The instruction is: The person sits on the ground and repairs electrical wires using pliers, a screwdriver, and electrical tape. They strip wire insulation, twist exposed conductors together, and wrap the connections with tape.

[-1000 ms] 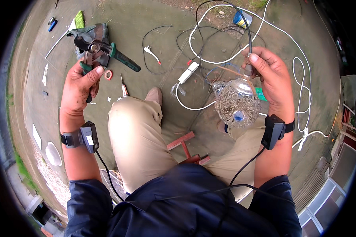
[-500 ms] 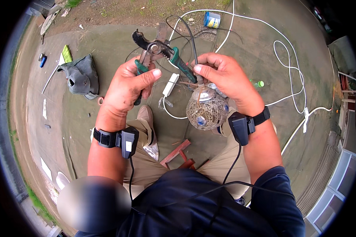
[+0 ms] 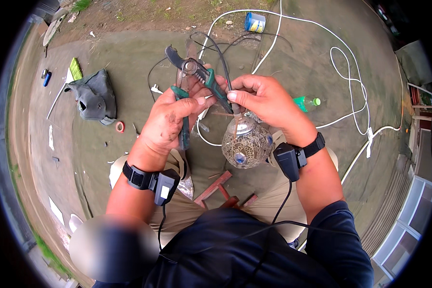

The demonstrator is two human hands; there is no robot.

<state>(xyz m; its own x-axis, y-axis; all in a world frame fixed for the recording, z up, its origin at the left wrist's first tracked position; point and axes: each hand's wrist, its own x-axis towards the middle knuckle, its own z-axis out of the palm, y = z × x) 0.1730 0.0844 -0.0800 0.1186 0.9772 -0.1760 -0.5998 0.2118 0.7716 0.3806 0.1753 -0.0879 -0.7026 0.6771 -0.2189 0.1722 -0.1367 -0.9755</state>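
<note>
Left hand (image 3: pixel 170 122): closed around the green-sleeved handles of a pair of pliers (image 3: pixel 197 79), dark metal head pointing up toward 11 o'clock, its opening not readable. Half a second ago the hand sat a little lower and wider of the other; the two now nearly touch.

Right hand (image 3: pixel 266 101): thumb and forefinger pinched narrow on a thin black cable (image 3: pixel 221 57) just above the metal neck of a globe lamp (image 3: pixel 247 141). The lamp (clear glass under a fine gold-brown filigree, small blue beads set in it) hangs directly below the pinch, at centre frame, over the person's lap. It hung there in the earlier frame too; one second ago the hands were well apart.

Wrists: black strap with small boxed device (image 3: pixel 165 185) on each, cords running down to the dark shirt.

Outward:
- Green plastic bottle (image 3: pixel 306 102), lying flat, 3 o'clock of the right hand.
- White cord (image 3: pixel 350 91), long loops on the concrete ground (image 3: pixel 105 158), 1 to 3 o'clock.
- Blue cylindrical tin (image 3: pixel 255 22) with a pale label band, upright, 12 o'clock.
- Grey cloth pouch (image 3: pixel 95 96), slumped, 9 o'clock; yellow-green handled tool (image 3: pixel 75 68) just beyond.
- Red tape ring (image 3: pixel 120 126), beside the pouch, 9 o'clock.
- Red wooden slats (image 3: pixel 216 187), crossed, 6 o'clock below the lamp.
</note>
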